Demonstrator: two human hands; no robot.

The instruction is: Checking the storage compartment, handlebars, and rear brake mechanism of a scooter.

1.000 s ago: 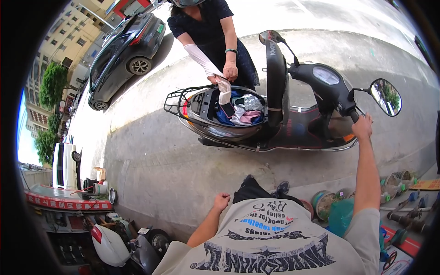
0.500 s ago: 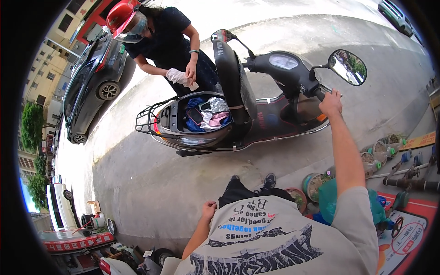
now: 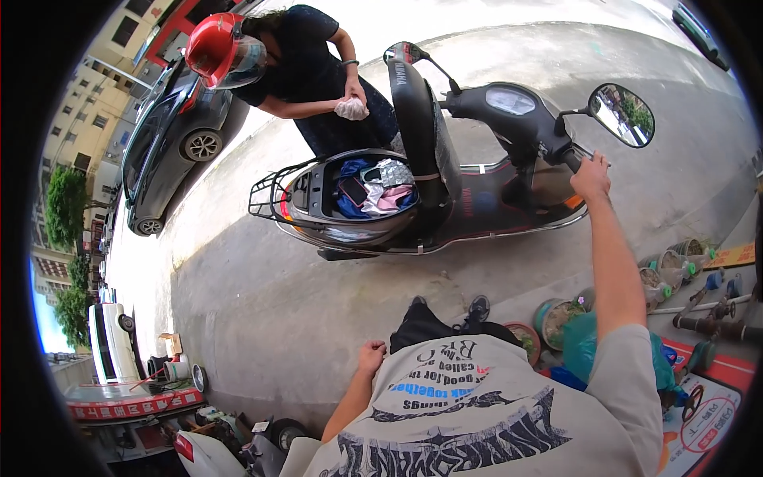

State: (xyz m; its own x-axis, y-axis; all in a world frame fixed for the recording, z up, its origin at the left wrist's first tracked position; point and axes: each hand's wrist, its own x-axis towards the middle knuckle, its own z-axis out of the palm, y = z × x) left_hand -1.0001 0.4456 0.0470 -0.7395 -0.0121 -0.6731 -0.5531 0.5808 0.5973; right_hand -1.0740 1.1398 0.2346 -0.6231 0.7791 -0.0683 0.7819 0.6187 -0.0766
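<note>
A dark motor scooter (image 3: pixel 493 211) stands side-on in front of me, its seat (image 3: pixel 423 127) tipped up. My right hand (image 3: pixel 590 176) is closed around the near handlebar grip (image 3: pixel 571 158), arm stretched out. My left hand (image 3: pixel 371 355) hangs beside my shirt, fingers curled, with nothing visible in it. Inside the opened under-seat compartment (image 3: pixel 324 195) lie a dark phone-like object (image 3: pixel 353 191), a silvery bundle (image 3: pixel 395 172), and pink and blue cloth. Behind the scooter, a person in a red helmet (image 3: pixel 213 52) holds a crumpled white cloth (image 3: pixel 352 109) in both hands.
A rear rack (image 3: pixel 270 191) and a round-edged mirror (image 3: pixel 621 115) stick out from the scooter. Potted plants (image 3: pixel 548 322), a teal plastic bag (image 3: pixel 584 342) and pipes (image 3: pixel 711 327) are at my right. A dark car (image 3: pixel 171 151) is parked far left; clutter lies lower left.
The person's white cloth has become a tighter bundle and moved up, farther from the compartment. My view has shifted slightly left. My right hand stays on the handlebar grip.
</note>
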